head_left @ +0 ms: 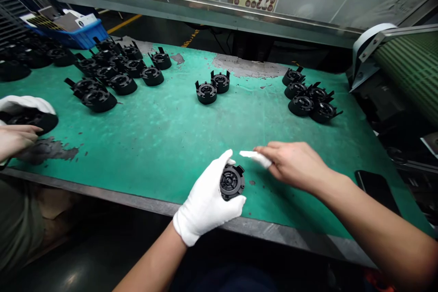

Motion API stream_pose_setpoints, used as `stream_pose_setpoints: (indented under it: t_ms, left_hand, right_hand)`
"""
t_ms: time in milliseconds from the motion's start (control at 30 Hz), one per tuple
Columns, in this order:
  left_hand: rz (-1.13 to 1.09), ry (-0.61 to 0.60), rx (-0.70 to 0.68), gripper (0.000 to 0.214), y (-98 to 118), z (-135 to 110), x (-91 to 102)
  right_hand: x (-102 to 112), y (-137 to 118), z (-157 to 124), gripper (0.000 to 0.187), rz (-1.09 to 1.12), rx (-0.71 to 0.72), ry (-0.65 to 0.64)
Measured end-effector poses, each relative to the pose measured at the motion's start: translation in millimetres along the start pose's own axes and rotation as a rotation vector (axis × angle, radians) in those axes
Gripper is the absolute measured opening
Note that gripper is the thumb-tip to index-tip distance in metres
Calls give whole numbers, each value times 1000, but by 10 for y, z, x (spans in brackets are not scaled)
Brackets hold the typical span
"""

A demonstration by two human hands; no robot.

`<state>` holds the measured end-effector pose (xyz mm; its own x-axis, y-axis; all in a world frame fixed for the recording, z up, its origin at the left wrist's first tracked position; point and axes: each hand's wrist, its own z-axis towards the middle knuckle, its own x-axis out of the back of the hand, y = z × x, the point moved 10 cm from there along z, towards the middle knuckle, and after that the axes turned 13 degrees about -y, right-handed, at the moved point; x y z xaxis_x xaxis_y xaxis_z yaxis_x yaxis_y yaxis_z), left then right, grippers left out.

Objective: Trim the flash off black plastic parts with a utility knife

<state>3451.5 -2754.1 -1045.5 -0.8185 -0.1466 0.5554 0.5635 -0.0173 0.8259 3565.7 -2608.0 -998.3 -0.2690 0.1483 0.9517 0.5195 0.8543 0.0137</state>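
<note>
My left hand [208,200], in a white glove, is wrapped around a round black plastic part [232,181] near the table's front edge. The part's ribbed round face points up, and one tab stands out at its top. Just to the right, my bare right hand [290,164] pinches a small white piece [256,157] that looks like folded cloth. Its flat end points left toward the black part, with a gap between them. The fingertips of the right hand are partly hidden.
Similar black parts stand in a cluster [119,83] at left, a pair [206,93] in the middle and a group [301,105] at right. A phone [376,189] lies at right, near a green conveyor [410,64]. A co-worker's hands [20,139] hold another part at far left.
</note>
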Motion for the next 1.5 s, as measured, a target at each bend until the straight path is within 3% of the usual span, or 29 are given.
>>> stream_pose_setpoints:
  t_ms: [100, 200, 267, 367, 467, 533, 633, 700, 800, 933, 1000, 1067, 1167, 1333, 1500]
  left_hand:
    - [1, 0, 22, 91, -18, -7, 16]
    - [-18, -22, 27, 95, -42, -28, -28]
    - [-21, -9, 41, 100, -65, -67, -59]
    - [-64, 66, 97, 104, -105, -188, -88]
    - [-149, 105, 185, 99, -127, -392, -194]
    - [-140, 112, 233, 93, -92, -582, -309]
    - [14, 70, 205, 92, 73, -886, -544]
    - [88, 33, 137, 88, 184, -1049, -684]
    - [125, 96, 38, 74, 285, -1134, -627]
    - [128, 243, 77, 79, 201, -863, -205]
    - [61, 167, 106, 98, 108, -596, -121]
    - [11, 50, 106, 113, 48, -347, -142]
    - [25, -60, 43, 106, 51, -107, -241]
    - [85, 17, -37, 93, 90, -22, -250]
    - [121, 41, -89, 91, 146, -24, -250]
  right_hand:
    - [89, 577, -27, 44, 15, -261, 117]
    - [-12, 636, -124, 39, 211, -235, 163]
    - [-210, 357, -214, 35, 536, -109, 160]
    - [-621, -277, -375, 32, 1051, 27, 114]
    - [-996, -752, -496, 43, 1413, 22, 95]
    - [-1120, -811, -531, 47, 1505, -57, 168]
    - [-1094, -628, -506, 44, 1481, -174, 317]
    - [-985, -477, -444, 41, 1458, -162, 370]
    - [-856, -237, -433, 43, 1418, -131, 414]
    - [-929, -26, -604, 46, 1330, -142, 349]
    - [-949, -34, -707, 44, 1198, -98, 280]
    - [-914, -113, -802, 40, 1014, -20, 221]
    - [-850, -272, -906, 43, 797, 106, 151]
    - [-868, -276, -927, 53, 525, 69, 57]
    - [-816, -344, -880, 54, 505, 114, 4]
